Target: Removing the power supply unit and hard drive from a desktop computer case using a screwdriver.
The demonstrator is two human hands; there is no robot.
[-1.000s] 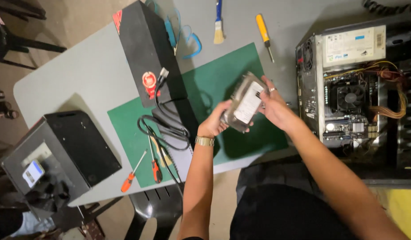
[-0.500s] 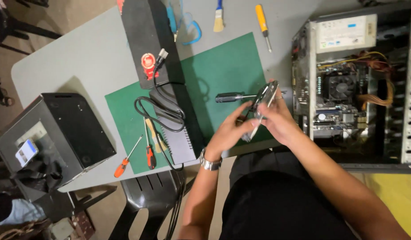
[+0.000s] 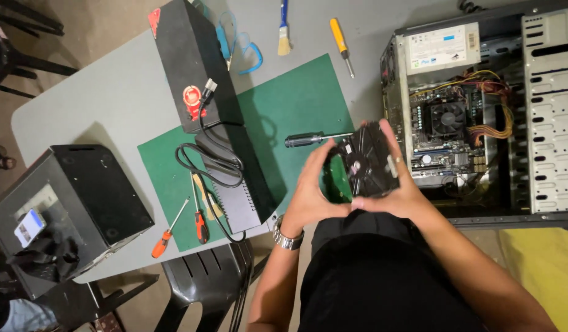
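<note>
Both my hands hold a hard disk drive (image 3: pixel 365 165) over the table's front edge, its dark underside with a green circuit board facing up. My left hand (image 3: pixel 313 193) grips its left side, a metal watch on that wrist. My right hand (image 3: pixel 402 187) cups its right side, a ring on one finger. Just behind the drive a black-handled screwdriver (image 3: pixel 315 139) lies on the green mat (image 3: pixel 296 98). An open computer case (image 3: pixel 468 117) lies on its side to the right, showing its fan, board and coloured wires.
A long black box (image 3: pixel 195 67) with a black cable lies across the mat. Orange and red screwdrivers (image 3: pixel 182 224) rest at the mat's front edge. A brush (image 3: pixel 284 27) and a yellow screwdriver (image 3: pixel 341 37) lie at the back. A black case (image 3: pixel 69 203) sits left, a black chair (image 3: pixel 204 289) below.
The drive has been turned over: earlier its light labelled side showed, now the dark underside with the green board faces up. My hands and the view shifted slightly toward the computer case.
</note>
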